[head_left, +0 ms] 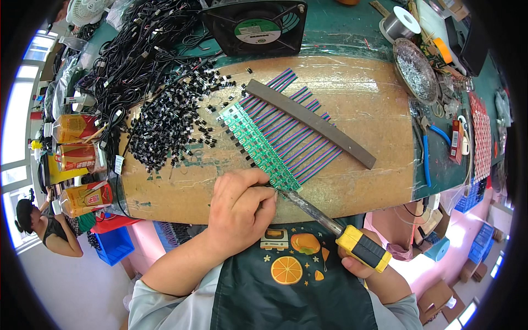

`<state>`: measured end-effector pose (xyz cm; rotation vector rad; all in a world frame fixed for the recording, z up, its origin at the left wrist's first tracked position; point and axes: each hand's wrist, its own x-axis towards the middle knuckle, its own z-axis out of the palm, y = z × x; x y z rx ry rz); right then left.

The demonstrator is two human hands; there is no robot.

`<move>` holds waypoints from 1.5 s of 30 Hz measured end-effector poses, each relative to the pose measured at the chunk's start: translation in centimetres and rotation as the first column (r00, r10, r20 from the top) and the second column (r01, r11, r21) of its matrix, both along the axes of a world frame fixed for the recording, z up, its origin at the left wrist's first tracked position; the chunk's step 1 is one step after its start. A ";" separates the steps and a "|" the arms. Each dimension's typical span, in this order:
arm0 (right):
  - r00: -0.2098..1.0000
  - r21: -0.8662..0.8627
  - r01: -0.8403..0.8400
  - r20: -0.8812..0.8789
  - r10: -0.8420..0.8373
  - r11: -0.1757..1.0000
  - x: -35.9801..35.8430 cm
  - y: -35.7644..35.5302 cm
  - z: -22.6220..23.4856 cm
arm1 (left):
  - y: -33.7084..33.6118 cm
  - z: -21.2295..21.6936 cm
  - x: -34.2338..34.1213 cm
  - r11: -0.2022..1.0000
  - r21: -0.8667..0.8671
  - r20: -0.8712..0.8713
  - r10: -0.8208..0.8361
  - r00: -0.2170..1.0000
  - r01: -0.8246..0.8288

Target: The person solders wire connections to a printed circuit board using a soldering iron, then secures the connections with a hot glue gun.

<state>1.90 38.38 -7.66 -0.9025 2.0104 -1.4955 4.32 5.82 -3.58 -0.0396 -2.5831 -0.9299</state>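
Note:
My right hand grips a soldering iron by its yellow and black handle. The iron's metal shaft slants up and left to the near end of a green circuit board panel. Close beside that end, my left hand is closed in a pinch; whatever its fingertips hold is too small to make out. Striped ribbon wires fan out from the panel's right side. A brown bar lies across them. Small black parts line the panel's left edge.
Left of the panel is a heap of small black connectors, with tangled black cables behind. A square fan stands at the back. Farther right are a solder spool, a metal dish and blue-handled pliers. Another person is far left.

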 end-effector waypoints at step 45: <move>0.753 -0.372 0.653 0.413 -0.512 0.660 -6.8 -2.8 3.6 | -7.3 1.7 -1.7 0.933 -0.191 0.096 0.326 0.940 -0.304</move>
